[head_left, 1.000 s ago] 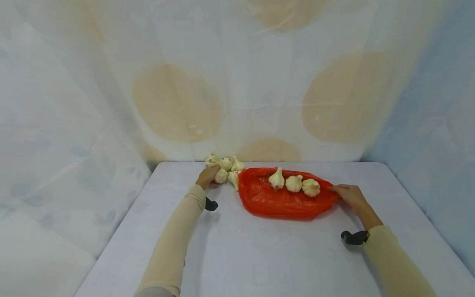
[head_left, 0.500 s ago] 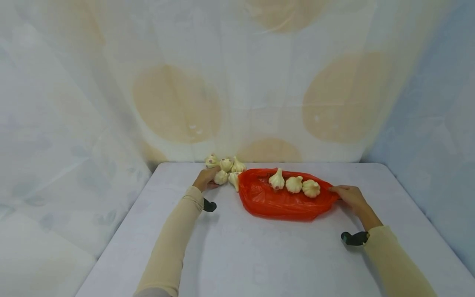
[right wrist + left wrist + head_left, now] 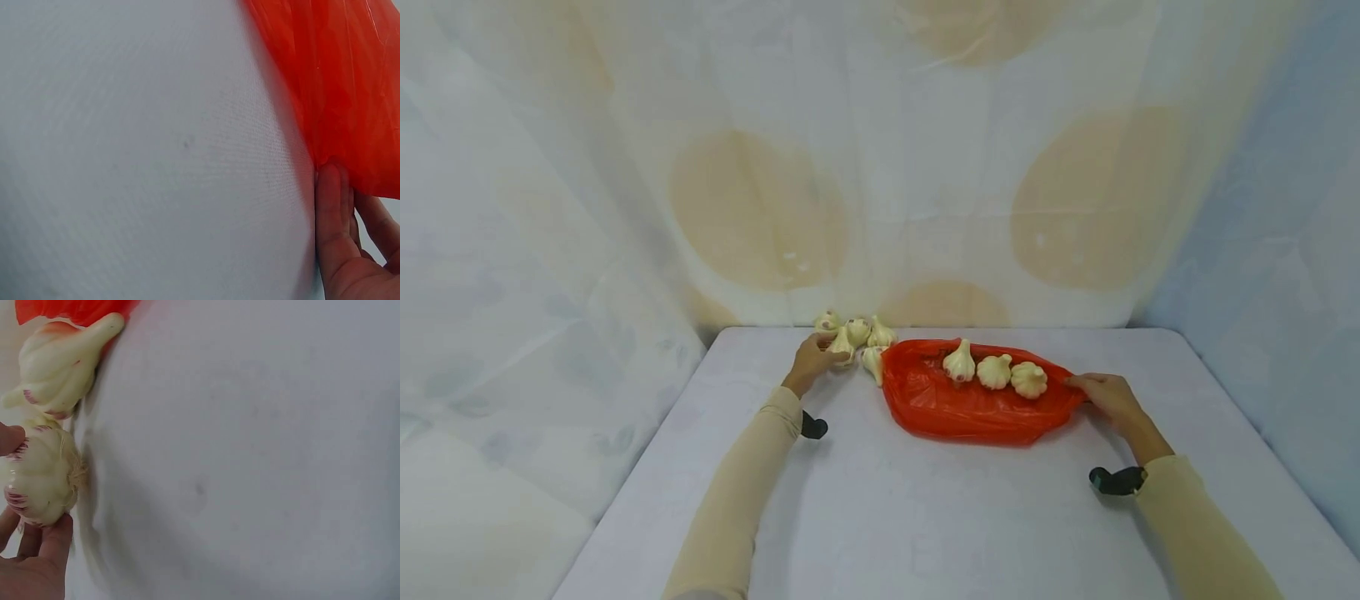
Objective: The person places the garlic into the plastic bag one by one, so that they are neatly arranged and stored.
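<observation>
My left hand (image 3: 809,362) grips a garlic bulb (image 3: 44,475) between thumb and fingers, its roots turned toward the camera side in the left wrist view. In the head view this bulb stands with its stem up, among several other garlic bulbs at the back left of the table. Another garlic bulb (image 3: 65,365) lies beside it, against the red plastic bag (image 3: 955,421). At the bag's right end my right hand (image 3: 1108,396) pinches the edge of the plastic; the right wrist view shows its fingers at the red film (image 3: 350,94). Three garlic bulbs (image 3: 994,372) sit in a row on the bag.
A white-covered table (image 3: 955,533) spreads out under everything. Behind it hangs a pale curtain (image 3: 925,192) with tan circles, close to the table's back edge. More pale sheeting stands along the left and right sides.
My left hand has drawn back slightly to the left, and the garlic bulb in it has turned so its stem points up. My right hand and the bag have stayed still.
</observation>
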A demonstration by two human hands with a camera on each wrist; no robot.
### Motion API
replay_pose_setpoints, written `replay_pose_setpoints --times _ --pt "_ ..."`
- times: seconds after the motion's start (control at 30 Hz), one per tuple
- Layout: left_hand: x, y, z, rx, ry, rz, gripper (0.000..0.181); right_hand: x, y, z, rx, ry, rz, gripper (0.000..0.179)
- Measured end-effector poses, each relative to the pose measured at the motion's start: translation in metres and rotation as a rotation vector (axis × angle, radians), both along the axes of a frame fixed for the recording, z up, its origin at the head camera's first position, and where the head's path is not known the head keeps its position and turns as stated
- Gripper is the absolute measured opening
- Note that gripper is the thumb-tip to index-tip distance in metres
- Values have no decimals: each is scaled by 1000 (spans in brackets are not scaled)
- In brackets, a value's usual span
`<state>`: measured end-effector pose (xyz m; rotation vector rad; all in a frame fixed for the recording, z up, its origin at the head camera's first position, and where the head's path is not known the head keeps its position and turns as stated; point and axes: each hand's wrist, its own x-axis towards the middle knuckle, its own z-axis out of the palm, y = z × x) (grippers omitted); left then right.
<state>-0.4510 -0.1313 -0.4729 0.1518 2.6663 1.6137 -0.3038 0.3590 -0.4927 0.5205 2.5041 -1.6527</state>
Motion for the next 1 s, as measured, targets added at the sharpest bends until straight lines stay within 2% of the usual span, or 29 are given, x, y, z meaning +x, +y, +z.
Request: replay_pose_setpoints --times 0.1,0.27,0.37,0.8,1.0 --pt "-1 -5 -4 -59 95 -63 64 -1 0 2 13 3 2 65" --pt "-1 -9 -5 -255 296 -148 58 -2 0 5 21 13 2 66" --pt "-1 -9 -4 -331 366 -193 57 -2 -1 5 8 2 -2 67" --pt "7 -9 -6 -308 406 -215 55 0 0 0 -7 -1 -6 68" --pt "10 -8 -2 -265 410 -197 56 0 0 0 -3 0 -5 66"
